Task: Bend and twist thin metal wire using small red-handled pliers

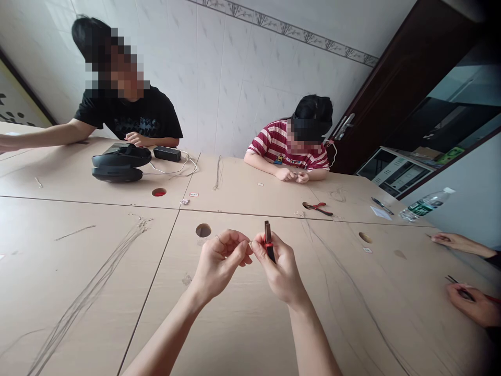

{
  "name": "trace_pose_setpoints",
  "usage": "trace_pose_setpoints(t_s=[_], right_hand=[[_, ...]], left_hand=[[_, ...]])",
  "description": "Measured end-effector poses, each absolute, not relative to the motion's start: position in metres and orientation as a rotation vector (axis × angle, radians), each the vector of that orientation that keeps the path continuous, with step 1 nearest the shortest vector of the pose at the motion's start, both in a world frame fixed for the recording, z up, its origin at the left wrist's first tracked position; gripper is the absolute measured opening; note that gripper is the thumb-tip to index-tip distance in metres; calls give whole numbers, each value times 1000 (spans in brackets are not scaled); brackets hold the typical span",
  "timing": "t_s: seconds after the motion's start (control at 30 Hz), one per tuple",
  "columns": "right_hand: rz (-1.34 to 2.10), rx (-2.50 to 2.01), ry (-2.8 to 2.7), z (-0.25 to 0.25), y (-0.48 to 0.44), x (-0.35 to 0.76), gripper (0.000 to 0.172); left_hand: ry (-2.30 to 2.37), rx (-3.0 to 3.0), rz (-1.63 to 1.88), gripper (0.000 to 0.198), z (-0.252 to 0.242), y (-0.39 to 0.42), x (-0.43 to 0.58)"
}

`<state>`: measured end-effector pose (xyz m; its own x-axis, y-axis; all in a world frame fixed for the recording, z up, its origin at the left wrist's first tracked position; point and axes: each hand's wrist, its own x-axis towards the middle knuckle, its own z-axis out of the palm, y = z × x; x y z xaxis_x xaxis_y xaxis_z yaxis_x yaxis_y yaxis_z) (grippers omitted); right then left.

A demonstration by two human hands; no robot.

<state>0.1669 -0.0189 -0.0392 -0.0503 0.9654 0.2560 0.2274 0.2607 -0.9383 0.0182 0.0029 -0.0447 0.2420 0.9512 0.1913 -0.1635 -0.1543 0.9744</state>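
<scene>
My left hand (223, 261) and my right hand (281, 263) meet over the middle of the table (235, 324). Thumb and finger of the left are pinched at a tiny pale piece between the hands, too small to name. A pair of pliers (268, 244) with dark jaws and red on the grips is held in my right hand, jaws pointing up. That hand's thumb and fingertip also touch the tiny piece. Thin grey wires (99, 277) lie bundled to the left, and more strands (352, 274) run along the right side.
Two people sit across the table. Red-handled pliers (319, 208) lie beside a round hole. A black headset (121, 163), a black box (167, 153) with white cable, and a water bottle (426, 204) stand farther off. Another person's hands (472, 303) work at the right edge.
</scene>
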Motion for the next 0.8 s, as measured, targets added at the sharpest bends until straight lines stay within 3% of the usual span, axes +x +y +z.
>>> trace_pose_setpoints(t_s=[0.53,0.7,0.8], right_hand=[[865,-1185,-1499,-38,-18,168,22],[860,-1192,-1480,-37,-18,171,22],[857,-1184,-1486,-36,-19,173,22]], left_hand=[[847,1295,1250,18,-44,1,15],[823,1073,1266,21,-40,-7,-31],[767,871,1223,13,-38,-29,-77]])
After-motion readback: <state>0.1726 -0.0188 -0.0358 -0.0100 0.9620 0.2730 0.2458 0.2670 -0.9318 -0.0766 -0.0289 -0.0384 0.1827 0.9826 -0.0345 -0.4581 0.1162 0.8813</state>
